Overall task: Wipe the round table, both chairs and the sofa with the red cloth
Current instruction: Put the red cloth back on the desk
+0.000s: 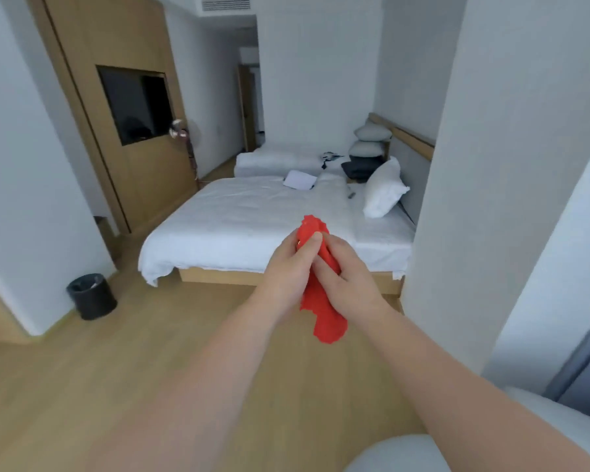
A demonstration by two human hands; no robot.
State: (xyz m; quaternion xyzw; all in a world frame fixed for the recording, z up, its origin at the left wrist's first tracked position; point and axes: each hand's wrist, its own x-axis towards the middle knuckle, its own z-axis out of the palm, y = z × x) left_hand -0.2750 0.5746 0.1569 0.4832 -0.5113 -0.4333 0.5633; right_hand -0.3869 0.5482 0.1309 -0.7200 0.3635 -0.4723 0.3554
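Hands meet at the middle of the view, held out in the air above the wooden floor, and between them is the red cloth. The cloth is bunched into a long, narrow roll. Its long axis runs from far to near, with the lower end leaning a little to the right. The upper end pokes out as a ragged tuft above the knuckles, pointing toward the bed. The lower end hangs loose below the hands and points down at the floor.

The left hand grips the upper part from the left, fingers curled round it and the thumb pressed flat on the front of the cloth. The right hand grips the middle part from the right, fingers wrapped over it. The two hands touch each other at the cloth.

Beyond them the bed has white sheets and a white pillow propped at its far right. A black bin stands on the floor at the left, near a white wall corner. A dark screen is set in a wooden panel at the far left. A pale grey padded edge shows at the near right; which piece of furniture it belongs to cannot be told
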